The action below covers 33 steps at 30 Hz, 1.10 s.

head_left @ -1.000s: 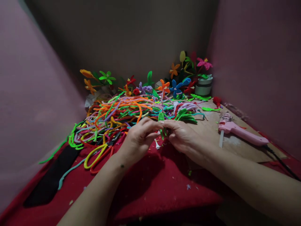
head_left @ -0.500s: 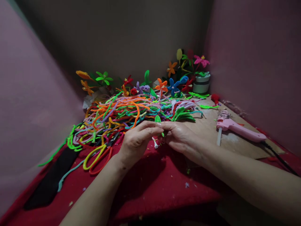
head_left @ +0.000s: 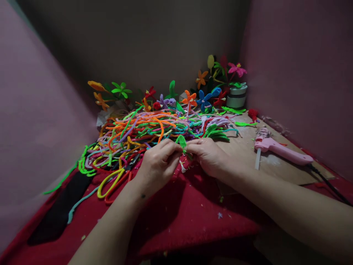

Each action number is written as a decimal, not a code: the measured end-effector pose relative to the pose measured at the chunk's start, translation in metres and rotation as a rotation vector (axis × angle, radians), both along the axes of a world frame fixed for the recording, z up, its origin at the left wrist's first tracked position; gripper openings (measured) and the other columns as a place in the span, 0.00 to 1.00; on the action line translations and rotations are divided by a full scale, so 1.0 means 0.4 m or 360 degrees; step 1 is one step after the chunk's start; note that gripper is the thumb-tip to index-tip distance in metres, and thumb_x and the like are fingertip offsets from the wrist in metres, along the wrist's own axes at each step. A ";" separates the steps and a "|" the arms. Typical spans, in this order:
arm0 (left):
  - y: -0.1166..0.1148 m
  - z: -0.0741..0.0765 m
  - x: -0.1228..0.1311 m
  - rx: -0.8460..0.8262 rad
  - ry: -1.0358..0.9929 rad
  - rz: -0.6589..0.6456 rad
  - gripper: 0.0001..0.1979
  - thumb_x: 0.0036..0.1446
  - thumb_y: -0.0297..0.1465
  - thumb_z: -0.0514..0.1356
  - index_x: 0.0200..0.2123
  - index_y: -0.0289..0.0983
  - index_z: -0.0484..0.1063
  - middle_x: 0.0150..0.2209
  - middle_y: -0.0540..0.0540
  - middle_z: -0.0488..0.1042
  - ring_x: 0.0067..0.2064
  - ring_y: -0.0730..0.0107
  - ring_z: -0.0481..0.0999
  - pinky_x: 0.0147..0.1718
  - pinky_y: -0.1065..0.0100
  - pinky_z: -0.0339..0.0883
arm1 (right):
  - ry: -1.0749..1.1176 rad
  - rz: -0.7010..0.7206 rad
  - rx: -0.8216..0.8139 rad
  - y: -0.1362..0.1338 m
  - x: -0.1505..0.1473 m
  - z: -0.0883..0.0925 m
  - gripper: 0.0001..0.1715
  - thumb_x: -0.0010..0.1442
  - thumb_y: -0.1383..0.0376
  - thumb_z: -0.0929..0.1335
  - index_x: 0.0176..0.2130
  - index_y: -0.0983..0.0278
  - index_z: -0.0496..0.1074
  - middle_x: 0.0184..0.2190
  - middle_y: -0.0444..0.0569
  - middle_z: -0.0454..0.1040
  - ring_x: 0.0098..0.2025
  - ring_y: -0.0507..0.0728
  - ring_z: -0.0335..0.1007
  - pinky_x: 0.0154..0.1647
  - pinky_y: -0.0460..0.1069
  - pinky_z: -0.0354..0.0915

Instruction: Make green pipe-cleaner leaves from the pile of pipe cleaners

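Observation:
Between my fingertips is a green pipe-cleaner leaf (head_left: 181, 142), its rounded loop pointing up. My left hand (head_left: 162, 158) pinches it low on the left side. From the right, the thumb and forefinger of my right hand (head_left: 208, 154) are closed on its lower part. The other fingers of both hands are curled, and the leaf's lower end is partly hidden by them. Just below, a small white piece (head_left: 182, 167) lies on the red cloth (head_left: 165, 221). Behind my hands spreads a heap of coloured pipe cleaners (head_left: 143, 125), with several green leaves (head_left: 213, 132) at its right.
Scissors (head_left: 110, 186) with yellow and red handles lie left of my left hand, near a black flat object (head_left: 59, 209). A pink glue gun (head_left: 284, 149) rests on a board (head_left: 242, 165) at right. Pipe-cleaner flowers (head_left: 204, 101) and a pale pot (head_left: 236, 96) stand behind.
My hands have drawn slightly apart, with the fingertips now on either side of the green leaf. More of its loop shows above them, a little further left.

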State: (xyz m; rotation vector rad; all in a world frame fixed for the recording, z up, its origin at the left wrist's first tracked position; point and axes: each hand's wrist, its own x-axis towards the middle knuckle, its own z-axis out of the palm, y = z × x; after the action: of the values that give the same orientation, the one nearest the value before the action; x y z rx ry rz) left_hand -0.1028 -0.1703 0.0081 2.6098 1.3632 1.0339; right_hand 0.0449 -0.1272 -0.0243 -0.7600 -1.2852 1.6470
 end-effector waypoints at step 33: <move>-0.012 -0.063 0.021 0.0227 0.0373 0.0163 0.10 0.58 0.23 0.48 0.43 0.35 0.59 0.32 0.46 0.69 0.32 0.71 0.71 0.30 0.71 0.66 | -0.0429 -0.0161 0.0380 -0.012 0.001 0.005 0.08 0.44 0.72 0.63 0.18 0.66 0.70 0.17 0.41 0.65 0.21 0.49 0.57 0.23 0.46 0.53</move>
State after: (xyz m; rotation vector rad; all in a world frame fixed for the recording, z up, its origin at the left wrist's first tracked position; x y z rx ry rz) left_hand -0.0942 -0.1752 -0.0171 2.8703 1.5386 0.8900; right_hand 0.0452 -0.1321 -0.0222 -0.9044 -1.5725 1.3127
